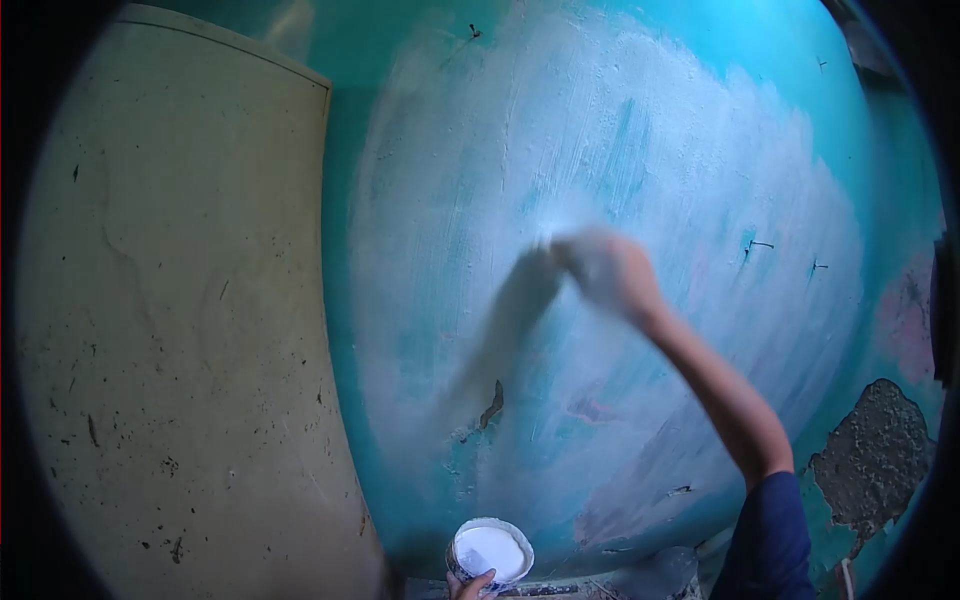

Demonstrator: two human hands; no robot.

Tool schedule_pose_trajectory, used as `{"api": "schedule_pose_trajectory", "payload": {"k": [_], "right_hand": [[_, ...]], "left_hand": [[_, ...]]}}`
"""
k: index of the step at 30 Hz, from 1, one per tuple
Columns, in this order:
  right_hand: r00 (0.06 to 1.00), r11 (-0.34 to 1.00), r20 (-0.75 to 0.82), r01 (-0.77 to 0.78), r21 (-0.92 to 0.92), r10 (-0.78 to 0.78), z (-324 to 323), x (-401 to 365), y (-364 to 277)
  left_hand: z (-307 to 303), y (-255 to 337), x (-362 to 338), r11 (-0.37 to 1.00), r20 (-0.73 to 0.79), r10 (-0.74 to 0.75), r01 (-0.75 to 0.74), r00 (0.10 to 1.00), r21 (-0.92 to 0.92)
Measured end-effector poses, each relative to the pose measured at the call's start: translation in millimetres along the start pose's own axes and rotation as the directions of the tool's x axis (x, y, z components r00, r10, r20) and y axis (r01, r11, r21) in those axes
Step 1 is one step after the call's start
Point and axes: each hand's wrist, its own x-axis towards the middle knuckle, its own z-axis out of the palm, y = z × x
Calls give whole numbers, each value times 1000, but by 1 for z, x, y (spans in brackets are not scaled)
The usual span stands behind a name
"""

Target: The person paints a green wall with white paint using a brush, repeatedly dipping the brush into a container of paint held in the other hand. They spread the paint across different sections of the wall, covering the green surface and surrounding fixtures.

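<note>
the wall is turquoise with a streaky whitish coat across most of the middle, plus a few bent nails sticking out. along its foot there's a narrow strip, ledge or floor, can't tell, with a blurry greyish thing by its right end.

Turquoise runs all round the edges of this wall, a streaky whitish coat spreading over its broad middle! Over on the left stands a big beige panel, straight-edged on top, peppered with dark specks and scuffs, busiest low down. Bent nails poke out right of centre, and down at the lower right, a bare patch shows rough and grey-brown, pinkish blotching just above it. Cool light brightens the upper middle; the bottom sinks into dimness.
</note>
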Motion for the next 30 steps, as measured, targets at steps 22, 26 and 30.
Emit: {"api": "schedule_pose_trajectory", "payload": {"k": [22, 26, 30], "right_hand": [[999, 999, -27, -20, -39, 19, -23, 99, 72], [953, 963, -301, -76, -258, -5, -88, 170, 67], [926, 809, -197, 161, -566, -322, -47, 122, 47]], "left_hand": [[0, 1, 1, 990, 40, 143, -142, 989, -25], [-8, -4, 10, 997, 55, 67, -69, 996, 29], [-8, -4, 9, 998, -14, 34, -33, 999, 62]]}}
